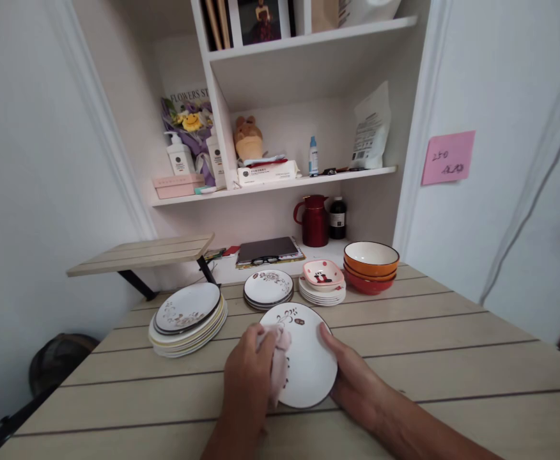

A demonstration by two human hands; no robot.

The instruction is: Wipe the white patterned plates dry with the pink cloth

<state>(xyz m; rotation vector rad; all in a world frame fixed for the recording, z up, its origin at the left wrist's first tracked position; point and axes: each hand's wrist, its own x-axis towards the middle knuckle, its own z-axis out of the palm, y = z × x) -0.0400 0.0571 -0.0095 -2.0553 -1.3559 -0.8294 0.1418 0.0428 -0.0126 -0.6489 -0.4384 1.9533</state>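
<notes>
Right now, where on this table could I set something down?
Bare planks: right of the right hand, in front of the bowl stack, and left of the left hand, in front of the large plate stack. Crowded: the back, where the small dark-rimmed plates, pink dish and bowl stack stand close together.

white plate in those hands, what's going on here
A person's right hand holds a white plate at its edge, while the left hand holds a pale pink cloth against its face. Beyond, on the table, stand a larger plate stack, a smaller plate stack, saucers under a pink bowl, and stacked orange and red bowls.
</notes>
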